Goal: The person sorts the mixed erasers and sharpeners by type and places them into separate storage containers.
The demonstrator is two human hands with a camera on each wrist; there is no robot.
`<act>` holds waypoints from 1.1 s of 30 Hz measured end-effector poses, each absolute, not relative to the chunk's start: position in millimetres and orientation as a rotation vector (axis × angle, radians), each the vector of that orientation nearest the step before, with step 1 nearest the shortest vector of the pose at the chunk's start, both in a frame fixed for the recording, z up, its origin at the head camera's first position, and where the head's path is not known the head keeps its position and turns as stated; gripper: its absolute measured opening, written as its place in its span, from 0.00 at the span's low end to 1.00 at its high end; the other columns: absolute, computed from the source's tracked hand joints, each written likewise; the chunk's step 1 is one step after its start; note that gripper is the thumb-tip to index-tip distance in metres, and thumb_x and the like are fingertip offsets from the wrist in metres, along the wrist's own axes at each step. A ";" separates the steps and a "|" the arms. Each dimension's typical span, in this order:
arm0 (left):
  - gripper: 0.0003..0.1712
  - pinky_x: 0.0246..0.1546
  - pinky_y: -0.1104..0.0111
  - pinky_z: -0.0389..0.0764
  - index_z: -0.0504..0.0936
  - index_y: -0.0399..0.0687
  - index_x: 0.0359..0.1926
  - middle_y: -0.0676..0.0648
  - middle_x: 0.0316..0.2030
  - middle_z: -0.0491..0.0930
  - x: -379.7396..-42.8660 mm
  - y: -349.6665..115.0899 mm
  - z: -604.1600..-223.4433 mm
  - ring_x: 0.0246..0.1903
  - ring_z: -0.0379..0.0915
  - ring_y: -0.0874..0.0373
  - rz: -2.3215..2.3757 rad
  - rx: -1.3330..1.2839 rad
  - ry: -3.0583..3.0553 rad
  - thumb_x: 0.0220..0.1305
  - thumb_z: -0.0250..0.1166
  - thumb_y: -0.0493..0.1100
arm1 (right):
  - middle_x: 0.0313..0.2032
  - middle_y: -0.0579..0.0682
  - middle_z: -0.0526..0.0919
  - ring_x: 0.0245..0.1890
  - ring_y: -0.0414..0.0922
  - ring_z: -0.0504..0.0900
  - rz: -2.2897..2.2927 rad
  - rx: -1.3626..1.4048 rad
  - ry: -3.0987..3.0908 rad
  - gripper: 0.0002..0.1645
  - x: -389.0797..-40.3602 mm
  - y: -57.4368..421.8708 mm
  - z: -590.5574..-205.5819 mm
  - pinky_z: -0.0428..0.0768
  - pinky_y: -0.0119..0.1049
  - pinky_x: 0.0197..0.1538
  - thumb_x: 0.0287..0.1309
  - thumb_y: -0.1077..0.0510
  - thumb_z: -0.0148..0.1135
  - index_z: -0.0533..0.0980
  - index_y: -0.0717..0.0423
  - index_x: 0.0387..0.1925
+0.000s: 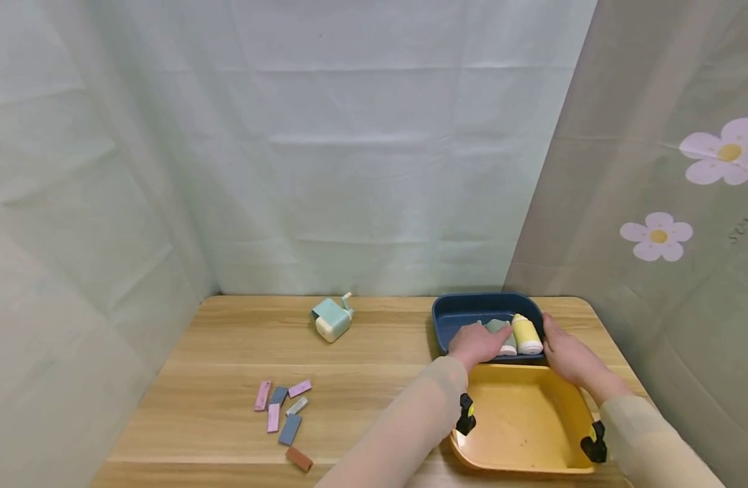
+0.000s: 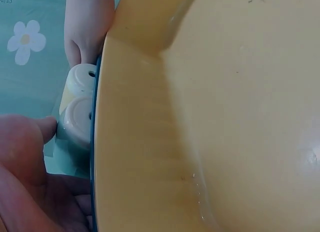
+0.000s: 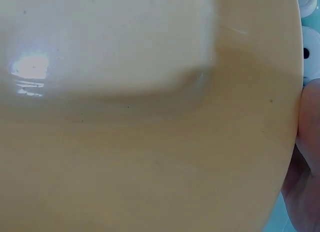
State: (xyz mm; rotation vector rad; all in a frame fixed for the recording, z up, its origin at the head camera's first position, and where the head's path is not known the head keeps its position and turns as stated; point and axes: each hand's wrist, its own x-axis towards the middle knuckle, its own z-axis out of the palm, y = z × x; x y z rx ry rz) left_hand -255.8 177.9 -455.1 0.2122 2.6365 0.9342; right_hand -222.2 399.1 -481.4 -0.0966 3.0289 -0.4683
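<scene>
At the back right, a dark blue tray (image 1: 450,325) holds a yellow bottle-shaped thing (image 1: 526,333) and a grey-green one (image 1: 499,327), each with a white end. My left hand (image 1: 476,343) reaches over the tray's near wall and grips the grey-green bottle-shaped thing between thumb and fingers; its thumb (image 2: 47,128) also shows in the left wrist view. My right hand (image 1: 570,355) lies along the tray's right side, close to the yellow bottle-shaped thing, with fingers mostly straight. In the right wrist view that hand is partly cut off.
A yellow tray (image 1: 520,423) stands directly in front of the blue one, beneath my forearms. A light-blue, cream-coloured device with a crank (image 1: 333,318) sits at the back. Several small pink, grey-blue, white and brown blocks (image 1: 290,430) lie at the left front.
</scene>
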 end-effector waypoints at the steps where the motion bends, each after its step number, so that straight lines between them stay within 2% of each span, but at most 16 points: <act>1: 0.45 0.66 0.61 0.76 0.82 0.49 0.70 0.50 0.68 0.80 -255.8 177.6 -455.2 0.65 0.77 0.52 0.917 0.217 2.640 0.74 0.51 0.77 | 0.76 0.82 0.51 0.74 0.78 0.59 -0.471 -0.090 3.026 0.39 -221.9 398.5 -481.2 0.58 0.71 0.74 0.84 0.57 0.41 0.44 0.82 0.78; 8: 0.42 0.62 0.61 0.79 0.85 0.49 0.66 0.50 0.63 0.84 -254.6 176.1 -452.9 0.60 0.80 0.53 0.913 0.203 2.667 0.74 0.54 0.76 | 0.77 0.81 0.50 0.74 0.78 0.58 -0.485 -0.056 3.002 0.40 -222.9 396.7 -482.3 0.57 0.71 0.74 0.85 0.55 0.42 0.43 0.81 0.78; 21: 0.40 0.56 0.61 0.81 0.86 0.50 0.64 0.51 0.59 0.86 -257.5 177.0 -455.1 0.52 0.82 0.54 0.923 0.221 2.706 0.76 0.52 0.74 | 0.76 0.82 0.50 0.74 0.78 0.59 -0.456 -0.077 3.013 0.40 -227.3 400.5 -483.8 0.58 0.71 0.73 0.83 0.57 0.42 0.43 0.82 0.78; 26: 0.37 0.54 0.62 0.82 0.87 0.51 0.63 0.51 0.57 0.87 -257.4 175.5 -453.7 0.52 0.83 0.55 0.907 0.241 2.753 0.78 0.51 0.72 | 0.76 0.82 0.50 0.74 0.78 0.58 -0.447 -0.077 3.011 0.40 -227.1 400.8 -482.4 0.58 0.71 0.74 0.84 0.57 0.42 0.43 0.82 0.78; 29: 0.35 0.53 0.62 0.82 0.89 0.51 0.60 0.51 0.55 0.88 -257.5 174.0 -451.7 0.50 0.83 0.54 0.893 0.221 2.779 0.78 0.52 0.71 | 0.76 0.82 0.50 0.74 0.78 0.58 -0.446 -0.081 3.011 0.40 -226.6 400.2 -482.3 0.57 0.71 0.74 0.84 0.57 0.42 0.43 0.82 0.78; 33: 0.33 0.46 0.63 0.83 0.90 0.51 0.55 0.51 0.47 0.88 -259.8 172.9 -452.2 0.43 0.83 0.55 0.881 0.196 2.806 0.78 0.53 0.70 | 0.76 0.82 0.50 0.74 0.79 0.57 -0.458 -0.085 3.006 0.40 -226.3 400.0 -482.9 0.57 0.72 0.74 0.84 0.56 0.42 0.43 0.82 0.78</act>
